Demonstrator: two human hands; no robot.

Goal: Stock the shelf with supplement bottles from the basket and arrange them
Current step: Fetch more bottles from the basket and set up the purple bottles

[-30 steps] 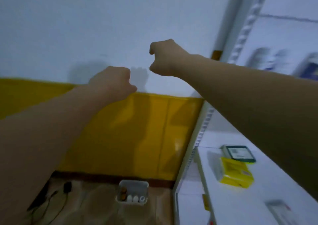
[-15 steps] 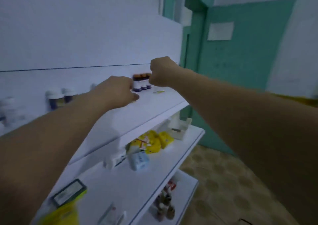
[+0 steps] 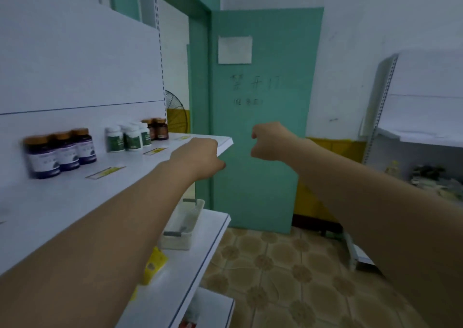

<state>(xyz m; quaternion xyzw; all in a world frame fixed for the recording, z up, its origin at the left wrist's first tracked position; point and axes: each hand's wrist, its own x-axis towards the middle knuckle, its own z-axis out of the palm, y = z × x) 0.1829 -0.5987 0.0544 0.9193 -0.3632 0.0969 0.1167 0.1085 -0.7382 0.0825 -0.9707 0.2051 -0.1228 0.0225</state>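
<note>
Both fists clenched on nothing: left hand (image 3: 198,156) over shelf (image 3: 75,192) edge, right hand (image 3: 269,142) in open air. Bottles (image 3: 61,152) grouped by kind, well left of fingers, labels outward for reading. Basket (image 3: 184,225) below left fist, apparently empty.

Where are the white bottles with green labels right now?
The white bottles stand at the back of the upper shelf, left of frame, between the purple-labelled bottles and the brown bottles.

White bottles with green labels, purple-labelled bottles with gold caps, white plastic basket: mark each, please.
White bottles with green labels (image 3: 127,137), head view, front label of the middle bottle.
Purple-labelled bottles with gold caps (image 3: 65,153), head view, middle bottle's label.
White plastic basket (image 3: 175,240), head view, near wall.
</note>
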